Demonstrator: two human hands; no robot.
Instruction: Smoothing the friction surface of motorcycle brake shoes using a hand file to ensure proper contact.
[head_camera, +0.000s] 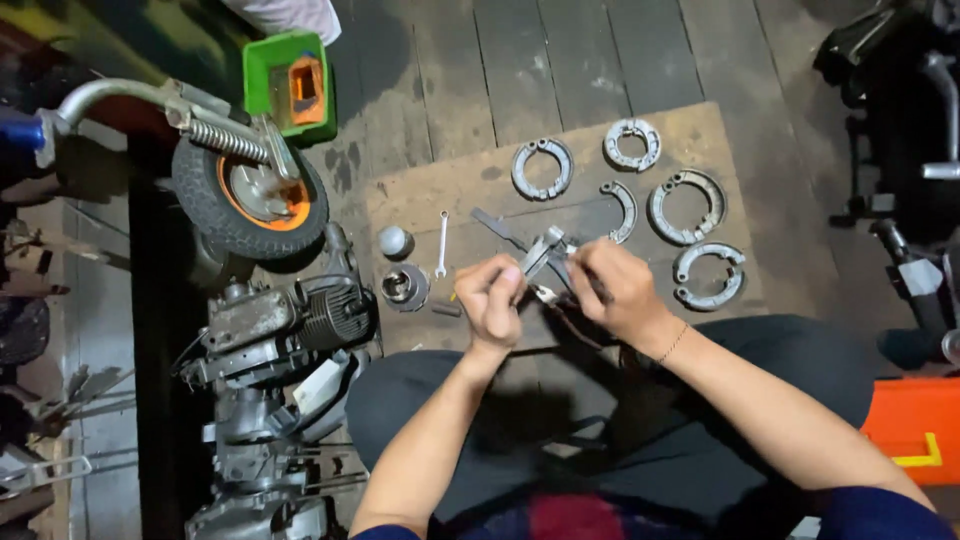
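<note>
My left hand (490, 297) and my right hand (617, 290) meet over a sheet of cardboard (470, 185) on the floor. Between them I hold a grey curved brake shoe (541, 252). My right hand also grips pliers (549, 296) with dark handles, whose jaws point toward the left hand. Several other brake shoes lie on the cardboard beyond my hands, among them a pair (542, 167), a single half (622, 210) and a pair (686, 206) to the right.
A small wrench (441, 243), a piston (404, 288) and a grey round cap (393, 240) lie left of my hands. A scooter engine (290, 320) and small wheel (249, 197) stand at left. A green box (262, 85) sits behind; an orange object (915, 430) is at right.
</note>
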